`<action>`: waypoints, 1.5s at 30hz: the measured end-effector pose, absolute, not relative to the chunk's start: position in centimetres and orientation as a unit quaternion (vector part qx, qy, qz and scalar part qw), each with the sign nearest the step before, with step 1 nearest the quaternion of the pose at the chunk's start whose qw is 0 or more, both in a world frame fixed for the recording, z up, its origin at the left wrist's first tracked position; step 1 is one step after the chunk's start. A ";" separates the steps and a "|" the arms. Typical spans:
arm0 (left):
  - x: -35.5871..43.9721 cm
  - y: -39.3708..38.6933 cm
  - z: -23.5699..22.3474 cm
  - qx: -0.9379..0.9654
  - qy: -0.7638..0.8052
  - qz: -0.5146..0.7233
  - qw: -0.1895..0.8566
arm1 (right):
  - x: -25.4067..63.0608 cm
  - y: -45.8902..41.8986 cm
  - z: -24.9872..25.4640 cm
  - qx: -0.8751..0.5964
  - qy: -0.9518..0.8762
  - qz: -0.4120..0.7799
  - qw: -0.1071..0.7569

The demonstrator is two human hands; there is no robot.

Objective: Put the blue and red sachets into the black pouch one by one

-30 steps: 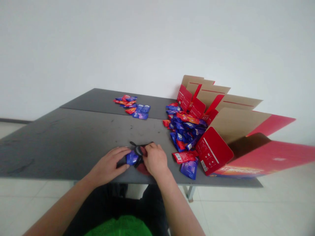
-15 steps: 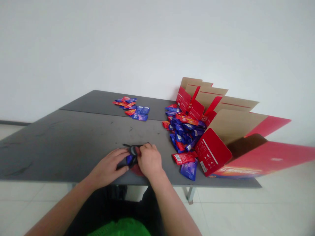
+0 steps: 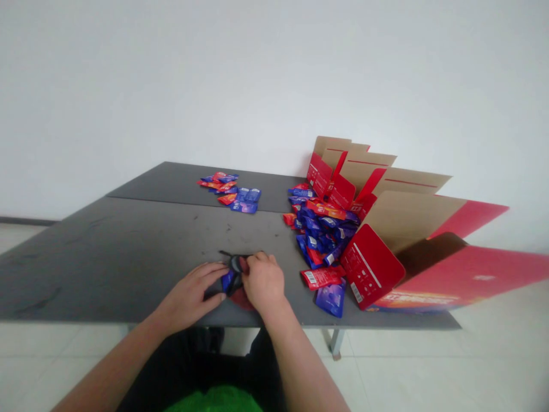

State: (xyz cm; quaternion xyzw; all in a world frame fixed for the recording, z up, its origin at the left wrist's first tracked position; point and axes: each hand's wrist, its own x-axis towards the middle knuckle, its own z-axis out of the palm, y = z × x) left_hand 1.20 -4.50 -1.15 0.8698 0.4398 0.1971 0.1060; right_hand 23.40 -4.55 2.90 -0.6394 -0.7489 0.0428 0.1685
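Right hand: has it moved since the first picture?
Yes. The right hand has shifted slightly left, widening its gap to the nearest red packet lying on the table.

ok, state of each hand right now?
Left hand: open, thumb and fingers spread beside a blue packet.
Right hand: closed on a dark item, fingertips hidden.
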 end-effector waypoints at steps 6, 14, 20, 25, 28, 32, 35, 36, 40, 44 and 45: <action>1.0 -4.5 -1.4 0.860 0.467 0.184 0.098 | 27.6 -4.9 2.8 -0.718 -0.681 0.030 0.140; 0.6 -4.0 -2.0 0.862 0.460 0.190 0.096 | 25.5 -6.2 2.7 -0.703 -0.682 0.094 0.178; 0.7 -3.4 -1.8 0.861 0.462 0.178 0.119 | 24.5 -5.5 2.8 -0.683 -0.682 0.148 0.216; 1.7 -2.4 0.3 0.874 0.446 0.133 0.139 | 25.9 -5.2 2.0 -0.653 -0.643 0.249 0.314; 1.8 -1.2 1.8 0.891 0.421 0.093 0.140 | 26.7 -5.2 1.1 -0.626 -0.588 0.321 0.399; 1.9 0.7 4.1 0.907 0.374 0.061 0.182 | 27.0 -5.3 -0.1 -0.575 -0.518 0.397 0.494; 2.0 2.1 5.3 0.900 0.370 0.043 0.227 | 27.0 -5.6 -0.7 -0.514 -0.424 0.453 0.593; 1.9 2.6 5.5 0.894 0.373 0.039 0.244 | 27.0 -5.7 -0.8 -0.498 -0.390 0.463 0.621; 1.6 4.4 4.7 0.864 0.390 0.066 0.311 | 26.8 -6.2 -0.7 -0.473 -0.324 0.470 0.671; 1.8 5.3 2.6 0.844 0.424 0.126 0.305 | 26.4 -6.2 -0.7 -0.476 -0.337 0.468 0.664; 2.0 5.4 2.0 0.841 0.430 0.138 0.297 | 26.4 -6.2 -0.8 -0.481 -0.348 0.462 0.658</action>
